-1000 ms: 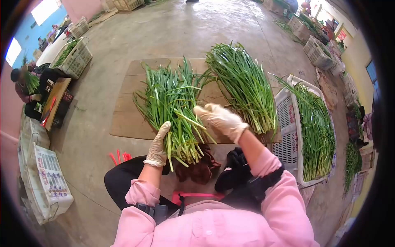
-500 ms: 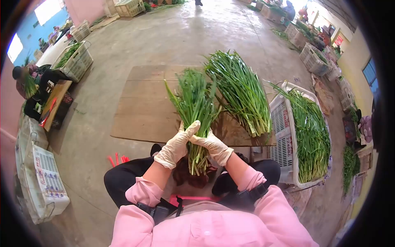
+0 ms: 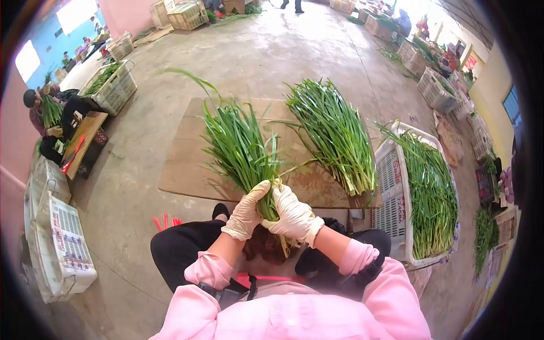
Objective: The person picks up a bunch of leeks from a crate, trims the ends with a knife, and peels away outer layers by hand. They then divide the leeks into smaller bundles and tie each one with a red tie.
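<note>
In front of my lap I hold a bunch of garlic chives (image 3: 241,150), its long green leaves fanned out over the cardboard-topped surface. My left hand (image 3: 247,212), in a cream glove, wraps the stems from the left. On the other side my right hand (image 3: 292,214), gloved the same way, closes around them, its fingers at the stems near the left thumb. Pale stem ends poke out below both hands. A larger pile of garlic chives (image 3: 334,136) lies to the right on the cardboard (image 3: 181,156), leaves pointing away from me.
A white plastic crate (image 3: 391,187) full of chives stands close on my right. Stacked white crates (image 3: 71,243) are at the left, red strips (image 3: 167,221) by my left knee. A co-worker (image 3: 48,116) sits far left at a wooden bench (image 3: 85,139). Another person stands far ahead.
The bunch has tilted, so its leaf tips swing left and one long leaf sweeps out. My hands have moved slightly down and right, with the right hand turned higher on the stems.
</note>
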`<state>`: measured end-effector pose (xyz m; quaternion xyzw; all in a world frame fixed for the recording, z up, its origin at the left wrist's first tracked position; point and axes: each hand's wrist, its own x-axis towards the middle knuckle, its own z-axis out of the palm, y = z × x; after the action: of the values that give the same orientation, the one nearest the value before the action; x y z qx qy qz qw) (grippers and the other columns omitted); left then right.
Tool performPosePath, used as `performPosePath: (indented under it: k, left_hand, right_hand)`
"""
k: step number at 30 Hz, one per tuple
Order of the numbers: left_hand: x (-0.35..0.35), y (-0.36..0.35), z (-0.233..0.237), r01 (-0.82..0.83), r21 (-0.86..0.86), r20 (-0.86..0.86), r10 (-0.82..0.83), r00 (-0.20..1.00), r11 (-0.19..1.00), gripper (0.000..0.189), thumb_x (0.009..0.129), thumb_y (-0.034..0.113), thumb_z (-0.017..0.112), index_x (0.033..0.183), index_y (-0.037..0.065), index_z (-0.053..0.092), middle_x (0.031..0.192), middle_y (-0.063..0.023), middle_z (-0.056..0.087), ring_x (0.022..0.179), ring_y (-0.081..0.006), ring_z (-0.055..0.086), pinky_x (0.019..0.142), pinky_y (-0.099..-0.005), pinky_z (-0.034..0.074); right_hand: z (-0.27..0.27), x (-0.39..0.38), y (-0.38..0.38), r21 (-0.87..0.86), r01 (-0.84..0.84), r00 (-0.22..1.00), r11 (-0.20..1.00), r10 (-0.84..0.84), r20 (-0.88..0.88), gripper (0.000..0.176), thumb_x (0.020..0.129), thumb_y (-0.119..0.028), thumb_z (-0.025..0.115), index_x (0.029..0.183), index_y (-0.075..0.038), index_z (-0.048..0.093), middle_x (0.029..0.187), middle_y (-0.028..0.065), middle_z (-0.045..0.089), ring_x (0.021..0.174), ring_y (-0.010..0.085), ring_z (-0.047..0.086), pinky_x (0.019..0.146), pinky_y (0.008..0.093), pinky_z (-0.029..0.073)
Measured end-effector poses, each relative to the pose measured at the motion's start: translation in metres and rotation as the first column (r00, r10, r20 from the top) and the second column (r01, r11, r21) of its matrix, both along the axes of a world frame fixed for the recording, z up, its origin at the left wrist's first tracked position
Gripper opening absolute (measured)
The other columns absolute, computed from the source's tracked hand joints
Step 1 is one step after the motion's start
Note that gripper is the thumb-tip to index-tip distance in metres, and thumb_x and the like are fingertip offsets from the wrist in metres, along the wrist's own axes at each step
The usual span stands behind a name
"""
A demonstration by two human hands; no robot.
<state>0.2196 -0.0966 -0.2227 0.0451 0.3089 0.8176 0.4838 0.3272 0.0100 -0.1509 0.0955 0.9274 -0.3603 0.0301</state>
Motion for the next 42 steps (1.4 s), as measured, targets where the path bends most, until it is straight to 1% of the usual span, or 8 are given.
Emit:
performPosePath:
  k: [5,7,10,19,26,33,40,42]
  left_hand:
    - [-0.010,-0.007,0.035,-0.027,0.090,0.033,0.024,0.999,0.996,0.036,0.092,0.021,0.065,0.123,0.003,0.061,0.116,-0.0110,0.067,0.104,-0.0224,0.065,0.096,-0.0405,0.053]
    - [-0.018,-0.008,0.045,-0.038,0.077,-0.023,0.040,0.999,0.996,0.036,0.092,0.021,0.065,0.122,0.002,0.061,0.114,-0.0113,0.068,0.102,-0.0229,0.067,0.093,-0.0391,0.055]
    - [-0.021,-0.008,0.064,0.027,-0.017,-0.070,-0.028,0.997,0.999,0.038,0.093,0.024,0.064,0.123,0.001,0.061,0.112,-0.0108,0.068,0.102,-0.0221,0.066,0.093,-0.0362,0.054]
    - [-0.035,0.043,0.121,-0.010,-0.317,-0.787,-0.257,0.561,0.948,0.049,0.081,0.029,0.081,0.122,0.006,0.066,0.110,-0.0039,0.070,0.098,-0.0110,0.062,0.089,-0.0308,0.050]
    - [-0.053,0.047,0.165,0.051,-0.012,-0.756,-0.043,0.653,0.999,0.062,0.073,0.014,0.087,0.129,0.006,0.061,0.119,-0.0020,0.066,0.108,-0.0146,0.059,0.095,-0.0333,0.048]
    - [-0.064,0.044,0.170,-0.036,-0.388,-0.876,-0.356,0.325,0.921,0.066,0.071,0.019,0.088,0.128,0.003,0.059,0.118,-0.0050,0.066,0.106,-0.0150,0.060,0.094,-0.0303,0.049]
    - [-0.050,0.053,0.202,-0.001,-0.175,-0.957,-0.170,0.237,0.985,0.088,0.061,0.015,0.093,0.135,0.002,0.047,0.124,-0.0086,0.060,0.113,-0.0152,0.055,0.096,-0.0318,0.048]
    - [-0.051,0.062,0.189,-0.094,0.017,-0.970,-0.006,-0.241,0.995,0.071,0.060,0.020,0.092,0.122,0.005,0.060,0.123,-0.0113,0.062,0.112,-0.0239,0.060,0.094,-0.0335,0.049]
  right_hand:
    - [0.035,0.004,0.027,-0.069,-0.190,0.945,0.979,0.164,-0.284,0.077,0.085,-0.035,0.075,0.143,0.002,0.041,0.143,0.0224,0.044,0.132,0.0306,0.046,0.108,0.0375,0.039]
    - [0.077,0.001,0.038,-0.875,-0.033,0.999,0.484,0.022,-0.025,0.075,0.087,-0.027,0.075,0.146,0.002,0.039,0.148,0.0208,0.042,0.138,0.0278,0.041,0.112,0.0352,0.033]
    - [0.065,-0.004,0.074,-0.686,0.191,0.910,0.702,-0.389,-0.145,0.079,0.085,-0.015,0.077,0.149,-0.001,0.034,0.144,0.0105,0.046,0.130,0.0180,0.044,0.111,0.0337,0.032]
    - [0.141,-0.074,0.066,-0.854,-0.142,0.870,0.501,-0.348,-0.349,0.051,0.083,-0.009,0.079,0.128,-0.006,0.057,0.114,0.0003,0.064,0.101,0.0104,0.058,0.088,0.0273,0.049]
    - [0.139,-0.066,0.078,-0.682,-0.172,0.804,0.711,-0.299,-0.514,0.042,0.081,-0.004,0.078,0.120,-0.005,0.062,0.109,0.0000,0.066,0.096,0.0087,0.060,0.084,0.0270,0.051]
    - [0.100,-0.064,0.095,-0.525,-0.097,0.902,0.846,-0.148,-0.406,0.052,0.076,-0.011,0.084,0.123,-0.003,0.062,0.112,0.0036,0.067,0.098,0.0125,0.061,0.089,0.0290,0.051]
    - [0.158,-0.039,0.073,-0.645,-0.177,0.894,0.744,-0.152,-0.421,0.046,0.077,-0.010,0.083,0.118,-0.006,0.063,0.104,0.0004,0.066,0.090,0.0090,0.060,0.081,0.0266,0.052]
    - [0.152,-0.044,0.066,-0.653,-0.231,0.857,0.721,-0.167,-0.488,0.042,0.078,-0.008,0.082,0.116,-0.007,0.063,0.100,-0.0017,0.065,0.085,0.0075,0.058,0.076,0.0250,0.051]
